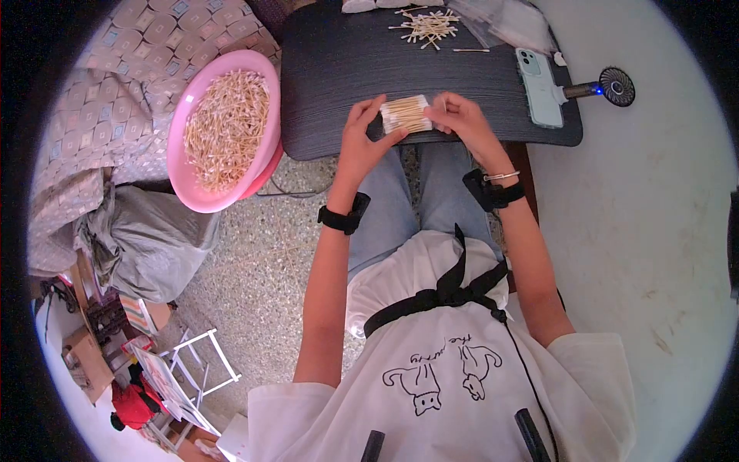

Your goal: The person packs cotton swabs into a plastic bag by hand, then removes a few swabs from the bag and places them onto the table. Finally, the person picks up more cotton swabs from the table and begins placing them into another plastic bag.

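Observation:
A flat bundle of cotton swabs (406,114) lies side by side over the near edge of the dark table, its sticks running left to right. My left hand (369,131) holds its left side, with the thumb at the lower edge and the fingers by the upper left corner. At the right end, the fingers of my right hand (459,119) are pinched together near the white tips; what they hold, if anything, is too blurred to make out. Loose swabs (431,28) form a pile at the table's far side, and a single swab (471,51) lies to its right.
A pink basin (178,154) full of swabs stands left of the dark table (331,77). On the table's right are a phone (541,88) and a small fan (616,86). Clear plastic bags (512,23) lie at the back right. Patterned cloth (138,115) covers the far left.

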A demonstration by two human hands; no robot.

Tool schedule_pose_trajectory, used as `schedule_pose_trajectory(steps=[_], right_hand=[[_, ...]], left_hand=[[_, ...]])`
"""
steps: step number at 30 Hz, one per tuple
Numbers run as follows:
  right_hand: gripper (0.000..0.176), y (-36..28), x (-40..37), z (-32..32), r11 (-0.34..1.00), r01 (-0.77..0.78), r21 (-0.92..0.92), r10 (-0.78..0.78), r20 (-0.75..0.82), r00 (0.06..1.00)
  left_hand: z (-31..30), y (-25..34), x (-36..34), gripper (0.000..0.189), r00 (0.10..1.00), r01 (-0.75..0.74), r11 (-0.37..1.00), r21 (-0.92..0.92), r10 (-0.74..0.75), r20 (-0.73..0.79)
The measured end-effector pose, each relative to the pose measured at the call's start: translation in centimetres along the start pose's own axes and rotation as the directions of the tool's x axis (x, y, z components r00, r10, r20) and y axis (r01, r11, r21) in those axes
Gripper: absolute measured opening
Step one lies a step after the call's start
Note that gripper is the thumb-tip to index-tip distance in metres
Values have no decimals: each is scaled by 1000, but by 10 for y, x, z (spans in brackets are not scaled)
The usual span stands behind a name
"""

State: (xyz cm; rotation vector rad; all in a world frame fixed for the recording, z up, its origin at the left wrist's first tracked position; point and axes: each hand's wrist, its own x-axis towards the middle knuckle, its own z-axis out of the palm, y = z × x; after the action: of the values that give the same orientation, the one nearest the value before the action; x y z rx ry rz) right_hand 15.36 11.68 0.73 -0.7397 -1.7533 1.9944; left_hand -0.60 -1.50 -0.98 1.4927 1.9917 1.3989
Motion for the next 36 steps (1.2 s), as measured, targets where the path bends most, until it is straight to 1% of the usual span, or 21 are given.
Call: schedule_pose_trajectory(steps=[2,4,5,8,11,14,17,20,23,26,29,32,36], right_hand=[[14,1,0,-2,1000,-14,-12,14,-4,1000],[11,7,-1,-5,999,9,40,-8,-16,1000],[13,10,-1,-7,998,20,67,-19,-22,1000],[23,15,1,-14,984,-47,169,47,4,999],[28,8,0,-18,893,-190,408,172,83,982],[28,12,-5,-20,897,-133,422,101,98,990],[25,6,-8,-17,931,-113,346,97,64,993],[23,6,-7,-16,975,-56,217,50,35,998],[20,6,-3,-16,998,31,53,-33,37,999],[17,10,3,-16,999,31,-43,-30,21,999],[18,10,2,-17,997,57,56,-58,22,998],[17,8,-2,-24,996,4,87,-2,-23,1000],[18,6,-2,-25,996,1,93,-1,8,1000]], left_hand=[[-1,0,0,63,1000,2,1000,4,-2,2],[0,1,0,63,1000,1,1000,3,-1,2],[1,0,0,63,1000,1,1000,3,-1,-1],[1,0,0,62,1000,9,1000,-2,-9,2],[1,0,0,62,1000,18,1000,-11,-18,0],[0,0,1,63,1000,19,1000,-5,-19,-1],[0,-1,0,63,1000,3,1000,1,-3,-3],[2,-1,0,63,1000,-5,1000,4,5,-11],[2,1,0,63,1000,1,1000,19,0,-15],[2,0,0,63,1000,2,1000,20,-2,-16],[2,-1,0,62,1000,-4,1000,11,5,-13],[2,0,1,62,1000,-3,1000,23,3,-11],[2,5,1,61,1000,10,999,30,-9,-12]])
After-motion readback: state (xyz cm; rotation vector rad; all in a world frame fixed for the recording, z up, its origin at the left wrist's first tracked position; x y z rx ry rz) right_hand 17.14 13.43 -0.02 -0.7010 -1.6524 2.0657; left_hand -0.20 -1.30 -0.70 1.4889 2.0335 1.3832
